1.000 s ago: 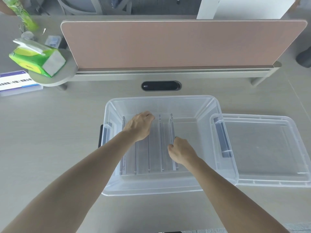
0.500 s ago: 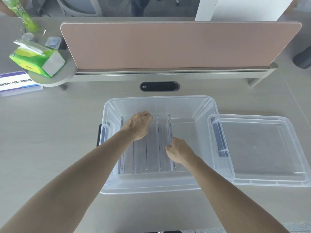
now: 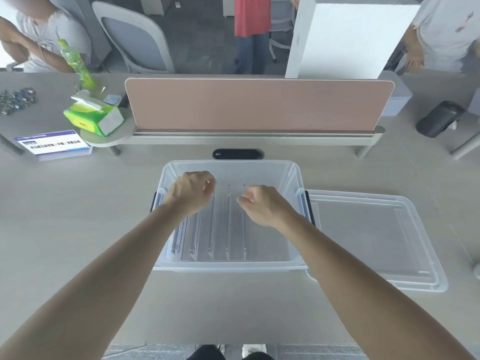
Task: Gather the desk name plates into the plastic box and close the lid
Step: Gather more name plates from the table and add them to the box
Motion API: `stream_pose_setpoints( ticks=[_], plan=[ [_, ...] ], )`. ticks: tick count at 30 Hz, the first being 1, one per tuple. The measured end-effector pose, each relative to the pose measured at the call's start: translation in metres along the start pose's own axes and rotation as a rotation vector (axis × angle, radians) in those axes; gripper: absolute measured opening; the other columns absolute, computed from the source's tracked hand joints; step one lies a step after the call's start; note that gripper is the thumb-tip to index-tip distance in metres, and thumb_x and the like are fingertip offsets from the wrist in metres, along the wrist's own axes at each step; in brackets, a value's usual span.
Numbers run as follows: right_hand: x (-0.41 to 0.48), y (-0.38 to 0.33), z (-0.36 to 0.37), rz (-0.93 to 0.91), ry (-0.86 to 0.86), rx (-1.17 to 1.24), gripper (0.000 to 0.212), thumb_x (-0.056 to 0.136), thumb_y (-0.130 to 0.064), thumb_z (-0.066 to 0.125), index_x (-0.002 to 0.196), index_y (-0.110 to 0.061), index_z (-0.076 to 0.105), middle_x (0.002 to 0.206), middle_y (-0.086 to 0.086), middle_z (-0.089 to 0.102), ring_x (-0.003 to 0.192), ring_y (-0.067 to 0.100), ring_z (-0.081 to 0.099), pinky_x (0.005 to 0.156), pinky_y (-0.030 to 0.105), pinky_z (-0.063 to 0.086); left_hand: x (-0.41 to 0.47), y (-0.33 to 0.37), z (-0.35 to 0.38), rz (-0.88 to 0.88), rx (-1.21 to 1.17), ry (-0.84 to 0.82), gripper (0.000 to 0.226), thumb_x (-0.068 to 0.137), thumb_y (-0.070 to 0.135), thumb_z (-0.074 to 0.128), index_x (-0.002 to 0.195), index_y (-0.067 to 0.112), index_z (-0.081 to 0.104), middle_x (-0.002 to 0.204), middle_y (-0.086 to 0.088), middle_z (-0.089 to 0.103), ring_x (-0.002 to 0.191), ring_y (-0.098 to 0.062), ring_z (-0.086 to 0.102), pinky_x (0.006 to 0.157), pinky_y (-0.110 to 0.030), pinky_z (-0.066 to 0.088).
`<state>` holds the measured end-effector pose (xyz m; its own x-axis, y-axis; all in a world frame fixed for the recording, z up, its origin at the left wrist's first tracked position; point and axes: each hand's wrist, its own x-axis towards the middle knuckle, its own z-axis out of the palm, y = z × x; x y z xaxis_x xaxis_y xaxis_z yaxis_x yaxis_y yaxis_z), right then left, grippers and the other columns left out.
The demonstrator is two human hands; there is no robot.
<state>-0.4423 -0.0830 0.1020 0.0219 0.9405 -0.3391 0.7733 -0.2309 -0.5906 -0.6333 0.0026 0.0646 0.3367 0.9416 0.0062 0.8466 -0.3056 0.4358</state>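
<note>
The clear plastic box [image 3: 293, 263] stands open at the middle of the desk. Several clear acrylic name plates [image 3: 228, 229] stand on edge in a row inside it, toward its left and middle. Above the box's left side hovers my left hand [image 3: 192, 192], fingers loosely curled, nothing visible in it. My right hand [image 3: 262, 205] is over the middle of the box, just right of the plates' far ends, also loosely curled and holding nothing I can see. The clear lid [image 3: 374, 240] lies flat on the desk, touching the box's right side.
A pink divider panel [image 3: 257, 103] runs behind the box. At the far left are a green tissue pack [image 3: 93, 116], a green bottle [image 3: 75, 63] and a printed sign [image 3: 52, 145]. A black object [image 3: 439, 119] sits far right. People stand beyond the desk.
Both hands have risen from among the plates to the height of the box's rim and moved toward the far side. The view has tilted up, showing more of the room.
</note>
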Motion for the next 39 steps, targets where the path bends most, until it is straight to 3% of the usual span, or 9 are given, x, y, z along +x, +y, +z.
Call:
stream_pose_setpoints(
  ticks=[3, 5, 8, 12, 20, 24, 33, 35, 39],
  plan=[
    [-0.017, -0.02, -0.002, -0.108, -0.063, 0.028, 0.039, 0.096, -0.029, 0.046, 0.104, 0.006, 0.063, 0.113, 0.022, 0.068, 0.102, 0.039, 0.065, 0.08, 0.043, 0.055, -0.025, 0.001, -0.027, -0.123, -0.043, 0.047, 0.019, 0.093, 0.029, 0.053, 0.094, 0.026, 0.072, 0.084, 0.004, 0.07, 0.082, -0.024, 0.067, 0.068, -0.029, 0.048],
    [-0.025, -0.037, 0.002, -0.187, -0.104, 0.025, 0.032, 0.098, -0.029, 0.047, 0.097, -0.005, 0.067, 0.107, 0.012, 0.07, 0.099, 0.033, 0.065, 0.074, 0.034, 0.053, -0.045, -0.002, -0.046, -0.159, -0.044, 0.108, 0.017, 0.093, 0.025, 0.058, 0.09, 0.02, 0.074, 0.077, 0.002, 0.067, 0.081, -0.027, 0.066, 0.066, -0.026, 0.041],
    [-0.035, -0.071, 0.012, -0.306, -0.124, 0.019, 0.026, 0.098, -0.03, 0.047, 0.074, -0.021, 0.055, 0.083, -0.002, 0.063, 0.084, 0.025, 0.058, 0.061, 0.026, 0.04, -0.08, -0.016, -0.075, -0.285, -0.046, 0.226, 0.02, 0.092, 0.027, 0.061, 0.082, 0.014, 0.072, 0.075, -0.003, 0.065, 0.075, -0.026, 0.059, 0.065, -0.026, 0.036],
    [-0.042, -0.125, 0.035, -0.427, -0.151, 0.009, 0.028, 0.097, -0.031, 0.047, 0.105, -0.015, 0.068, 0.112, 0.005, 0.07, 0.099, 0.023, 0.063, 0.074, 0.026, 0.042, -0.13, -0.051, -0.105, -0.452, -0.039, 0.311, 0.03, 0.092, 0.032, 0.061, 0.067, 0.016, 0.059, 0.066, 0.0, 0.06, 0.069, -0.024, 0.052, 0.063, -0.026, 0.035],
    [-0.05, -0.257, 0.122, -0.585, -0.168, -0.057, 0.025, 0.092, -0.034, 0.052, 0.101, -0.019, 0.071, 0.103, -0.004, 0.071, 0.087, 0.015, 0.065, 0.067, 0.018, 0.046, -0.237, -0.148, -0.163, -0.61, -0.169, 0.385, 0.045, 0.091, 0.031, 0.061, 0.052, 0.016, 0.044, 0.051, 0.001, 0.044, 0.052, -0.02, 0.045, 0.049, -0.028, 0.031],
    [-0.058, -0.328, 0.174, -0.588, -0.183, -0.115, 0.022, 0.091, -0.036, 0.053, 0.097, -0.022, 0.07, 0.102, -0.005, 0.072, 0.094, 0.015, 0.065, 0.081, 0.029, 0.053, -0.289, -0.218, -0.191, -0.574, -0.266, 0.37, 0.043, 0.089, 0.025, 0.063, 0.054, 0.015, 0.04, 0.052, 0.002, 0.038, 0.053, -0.021, 0.037, 0.05, -0.029, 0.031],
    [-0.064, -0.402, 0.225, -0.546, -0.187, -0.195, 0.015, 0.089, -0.035, 0.053, 0.086, -0.029, 0.067, 0.091, -0.012, 0.069, 0.079, 0.012, 0.069, 0.06, 0.023, 0.046, -0.336, -0.326, -0.238, -0.592, -0.457, 0.436, 0.037, 0.088, 0.023, 0.058, 0.063, 0.001, 0.04, 0.06, -0.002, 0.032, 0.056, -0.019, 0.028, 0.05, -0.028, 0.025],
    [-0.057, -0.403, 0.223, -0.508, -0.176, -0.172, 0.016, 0.09, -0.035, 0.054, 0.087, -0.027, 0.068, 0.09, -0.011, 0.071, 0.077, 0.012, 0.071, 0.063, 0.026, 0.051, -0.333, -0.341, -0.239, -0.593, -0.527, 0.444, 0.042, 0.09, 0.03, 0.057, 0.067, -0.004, 0.049, 0.058, -0.003, 0.04, 0.053, -0.019, 0.033, 0.051, -0.027, 0.03],
    [-0.022, -0.397, 0.217, -0.404, -0.162, -0.007, 0.016, 0.091, -0.031, 0.057, 0.086, -0.023, 0.069, 0.084, -0.007, 0.075, 0.066, 0.01, 0.071, 0.067, 0.031, 0.053, -0.319, -0.366, -0.238, -0.577, -0.715, 0.449, 0.036, 0.094, 0.037, 0.058, 0.067, 0.014, 0.063, 0.061, 0.004, 0.062, 0.052, -0.014, 0.049, 0.055, -0.027, 0.04]
  ],
)
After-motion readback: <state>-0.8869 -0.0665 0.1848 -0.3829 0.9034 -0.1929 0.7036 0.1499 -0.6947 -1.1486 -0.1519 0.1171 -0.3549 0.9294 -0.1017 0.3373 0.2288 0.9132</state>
